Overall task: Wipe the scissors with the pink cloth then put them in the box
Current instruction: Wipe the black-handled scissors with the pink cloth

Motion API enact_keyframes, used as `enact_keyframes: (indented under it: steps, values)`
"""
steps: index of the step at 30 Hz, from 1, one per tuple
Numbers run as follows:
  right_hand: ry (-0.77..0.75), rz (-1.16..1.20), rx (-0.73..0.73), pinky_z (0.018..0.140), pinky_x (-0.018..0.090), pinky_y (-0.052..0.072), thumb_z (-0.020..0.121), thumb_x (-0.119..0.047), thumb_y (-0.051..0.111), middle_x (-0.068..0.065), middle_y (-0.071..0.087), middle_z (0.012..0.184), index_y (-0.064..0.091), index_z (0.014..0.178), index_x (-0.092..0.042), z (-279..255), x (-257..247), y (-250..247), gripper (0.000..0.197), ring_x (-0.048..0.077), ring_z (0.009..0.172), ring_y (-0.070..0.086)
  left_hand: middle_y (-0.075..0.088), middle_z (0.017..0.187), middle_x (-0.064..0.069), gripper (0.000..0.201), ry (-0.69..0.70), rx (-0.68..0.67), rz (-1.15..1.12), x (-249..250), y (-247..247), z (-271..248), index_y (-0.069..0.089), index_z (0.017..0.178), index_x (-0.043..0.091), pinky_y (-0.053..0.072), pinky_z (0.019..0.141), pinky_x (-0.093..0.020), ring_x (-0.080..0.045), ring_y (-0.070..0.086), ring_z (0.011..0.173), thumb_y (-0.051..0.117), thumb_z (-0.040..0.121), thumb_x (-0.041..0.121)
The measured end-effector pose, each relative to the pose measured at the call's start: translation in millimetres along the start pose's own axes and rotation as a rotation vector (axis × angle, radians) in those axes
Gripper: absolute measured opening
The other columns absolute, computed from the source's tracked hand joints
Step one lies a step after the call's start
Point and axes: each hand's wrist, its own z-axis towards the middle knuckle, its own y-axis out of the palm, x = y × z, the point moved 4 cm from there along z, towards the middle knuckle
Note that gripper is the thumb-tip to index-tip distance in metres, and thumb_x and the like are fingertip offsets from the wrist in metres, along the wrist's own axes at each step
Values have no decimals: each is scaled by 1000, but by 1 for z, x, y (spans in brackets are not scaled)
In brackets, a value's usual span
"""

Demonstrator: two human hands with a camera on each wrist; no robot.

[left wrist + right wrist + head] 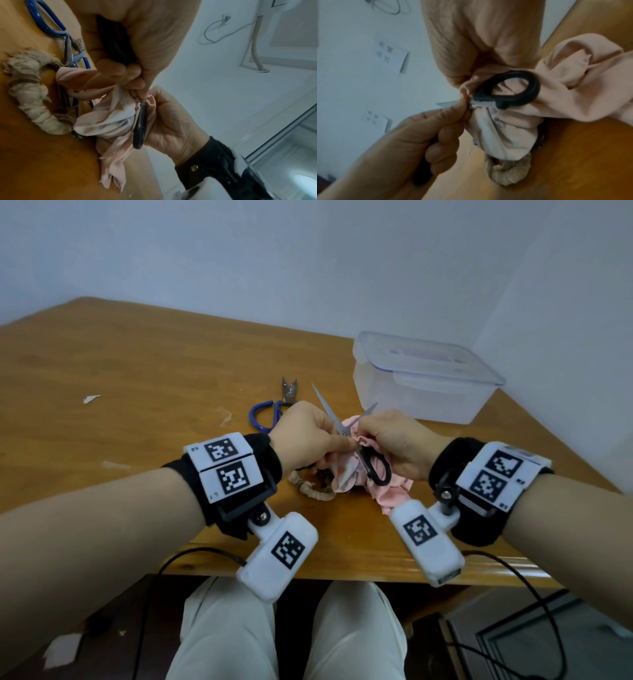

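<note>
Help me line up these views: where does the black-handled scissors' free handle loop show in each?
Head: black handle loop, centre, below the right hand.
Left wrist: edge-on, lower centre.
Right wrist: full ring, centre.
Shared landmark: crumpled pink cloth behind the loop.

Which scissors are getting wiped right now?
The black-handled scissors, held open in both hands against the pink cloth. The blue-handled scissors lie untouched on the table.
</note>
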Motion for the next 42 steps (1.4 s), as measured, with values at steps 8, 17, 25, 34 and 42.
enact_keyframes:
  steps: [8, 17, 25, 34, 42]
  values:
    - [110, 229, -50, 67, 31, 48, 93, -19, 39, 16, 51, 72, 53, 79, -4, -1, 0, -6, 24, 23, 61, 50, 50, 40, -6, 32, -11, 10, -28, -1, -4, 0, 65, 67, -7, 34, 35, -19, -14, 37, 29, 75, 81, 20]
    - [66, 141, -169, 76, 34, 59, 91, -7, 57, 18, 68, 89, 63, 103, 3, -7, 2, -5, 17, 24, 80, 68, 51, 39, -5, 35, 5, 3, -28, -5, -3, 1, 60, 52, 6, 38, 38, -23, -18, 40, 34, 74, 82, 18]
    - [-81, -109, -39, 82, 44, 54, 93, -17, 59, 27, 65, 89, 64, 94, 10, -6, -2, 2, 28, 34, 81, 64, 55, 45, -9, 30, 18, 26, -18, -5, -1, -1, 65, 62, 0, 38, 37, -21, -15, 42, 33, 73, 84, 19]
    - [-11, 42, -173, 66, 34, 58, 95, -7, 49, 20, 63, 85, 63, 99, 2, -13, -5, -1, 16, 28, 75, 61, 54, 47, -9, 32, -18, -7, -66, -6, -5, 1, 63, 59, 2, 38, 38, -23, -18, 41, 37, 74, 82, 20]
    - [74, 149, -168, 90, 52, 42, 77, -16, 63, 26, 58, 93, 52, 121, 10, -12, 1, 3, 52, 37, 83, 57, 54, 54, -12, 27, -15, -11, -78, -3, -1, -1, 64, 63, -1, 36, 35, -20, -11, 39, 34, 73, 83, 14]
